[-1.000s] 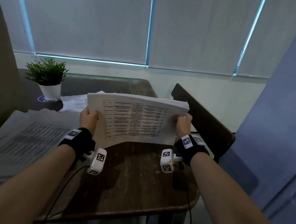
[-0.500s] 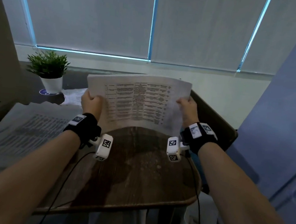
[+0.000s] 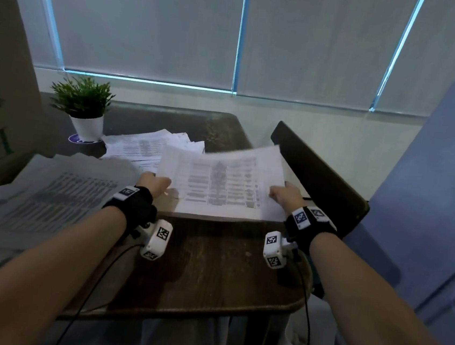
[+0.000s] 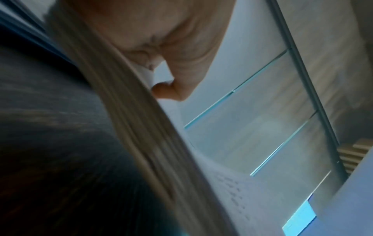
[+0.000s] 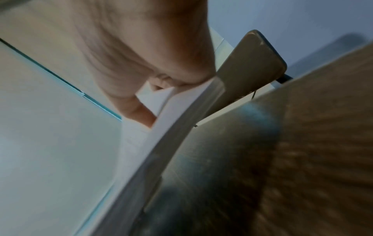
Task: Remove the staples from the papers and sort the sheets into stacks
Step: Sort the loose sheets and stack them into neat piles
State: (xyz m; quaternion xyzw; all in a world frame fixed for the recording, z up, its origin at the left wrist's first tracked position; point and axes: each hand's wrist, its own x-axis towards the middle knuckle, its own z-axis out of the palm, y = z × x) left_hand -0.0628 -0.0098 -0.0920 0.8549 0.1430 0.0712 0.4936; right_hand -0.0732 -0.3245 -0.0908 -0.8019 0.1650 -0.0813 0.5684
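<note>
Sheaf of papers (image 3: 221, 183) at frame centre, long axis left to right, held low over the far part of the surface (image 3: 209, 277). Left hand (image 3: 154, 184) pinches its left edge, right hand (image 3: 284, 196) its right edge; equally near. Loose sheets (image 3: 145, 145) lie behind, upper left. Open room nearer the frame's bottom.

Big dark-green letters on the cardboard box (image 3: 1, 109) at the left, seen reversed, something like "EG", cut off by the frame. The printed tables on the sheaf of papers (image 3: 221, 181), on the loose sheets (image 3: 144, 146) behind and on the large sheets (image 3: 35, 197) at left are too blurred to read.
</note>
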